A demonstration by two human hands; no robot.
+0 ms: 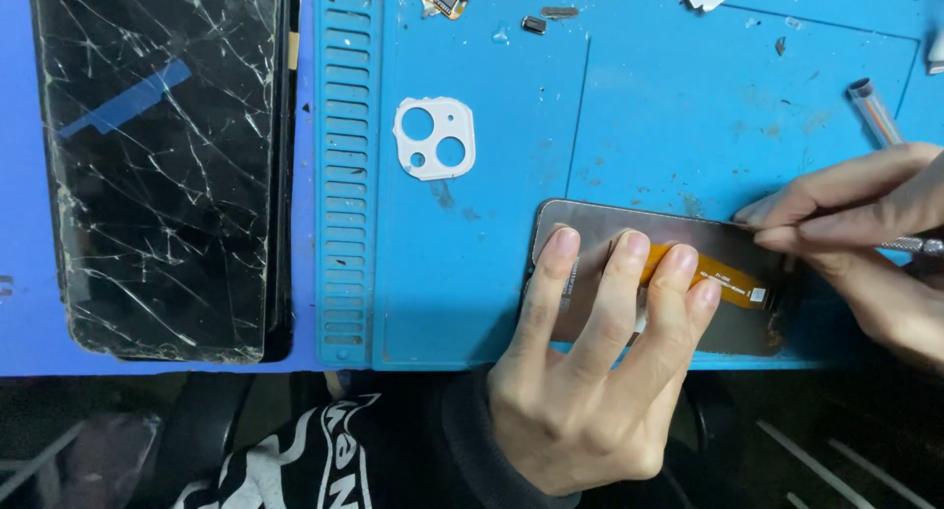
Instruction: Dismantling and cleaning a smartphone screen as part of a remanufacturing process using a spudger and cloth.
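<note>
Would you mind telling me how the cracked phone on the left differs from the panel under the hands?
The cracked phone is covered in white fractures; the panel looks unbroken. The phone lies untouched; the left hand presses the panel while the right hand works at its edge. The panel bears an orange ribbon cable; the phone shows none. Both lie flat.

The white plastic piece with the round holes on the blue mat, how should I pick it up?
Pinch the white plastic camera frame by its outer rim, coming straight down from above. It lies flat on the blue rubber mat, thin and alone, so its edges are free; a fingertip in the larger hole could also help, probably.
</note>
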